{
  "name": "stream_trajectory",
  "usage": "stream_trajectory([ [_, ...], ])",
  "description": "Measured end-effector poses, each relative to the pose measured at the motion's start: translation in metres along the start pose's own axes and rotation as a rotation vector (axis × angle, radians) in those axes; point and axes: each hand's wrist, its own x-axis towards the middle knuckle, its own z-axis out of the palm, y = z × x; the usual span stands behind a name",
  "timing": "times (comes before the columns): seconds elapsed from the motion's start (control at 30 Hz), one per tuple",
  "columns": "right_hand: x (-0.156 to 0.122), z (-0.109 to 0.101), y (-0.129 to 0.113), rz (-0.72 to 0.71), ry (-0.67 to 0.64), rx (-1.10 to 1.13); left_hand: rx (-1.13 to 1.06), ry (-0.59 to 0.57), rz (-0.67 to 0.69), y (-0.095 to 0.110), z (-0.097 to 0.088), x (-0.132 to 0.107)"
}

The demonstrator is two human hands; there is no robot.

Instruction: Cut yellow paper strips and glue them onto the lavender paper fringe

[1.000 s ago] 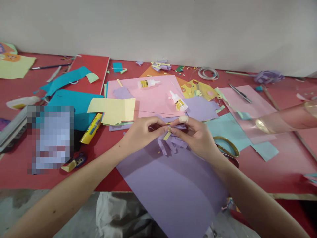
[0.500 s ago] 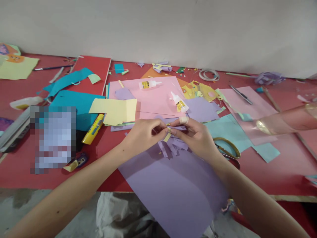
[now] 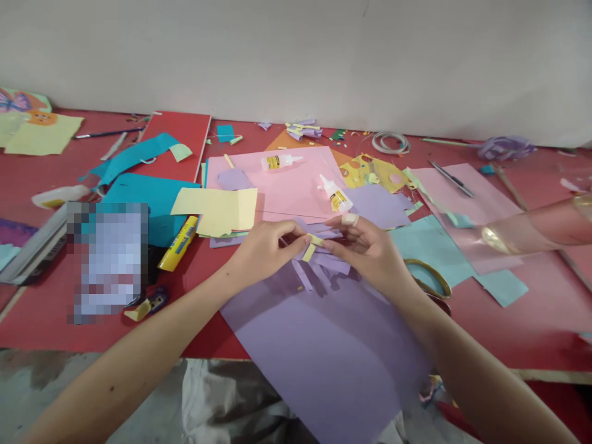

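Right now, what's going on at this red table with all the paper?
A person is doing paper craft. The left hand and right hand meet over a large lilac paper sheet, pinching a small bundle of fringed lilac paper strips with a little pale yellow paper strip between the fingertips. Two small white glue bottles lie on a pink paper sheet just beyond, and gold-handled scissors lie beside the right wrist on the red table.

No legible text (glue bottle (image 3: 337,195) label too small).
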Motion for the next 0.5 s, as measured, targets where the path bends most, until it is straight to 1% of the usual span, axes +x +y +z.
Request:
stream_trajectory([
  [0.1, 0.002, -0.004, -0.002, 0.044, 0.019, 0.021, -0.025, 0.033, -0.011, -0.001, -0.003, 0.001],
  [0.2, 0.003, -0.008, -0.003, 0.081, 0.015, 0.033, -0.043, 0.034, -0.012, -0.002, -0.005, 0.002],
  [0.37, 0.004, -0.011, -0.004, 0.088, 0.021, 0.034, -0.064, 0.041, -0.016, -0.003, -0.005, 0.003],
  [0.5, 0.004, -0.012, -0.002, 0.081, 0.055, 0.026, -0.080, 0.038, -0.033, -0.004, -0.005, 0.003],
])
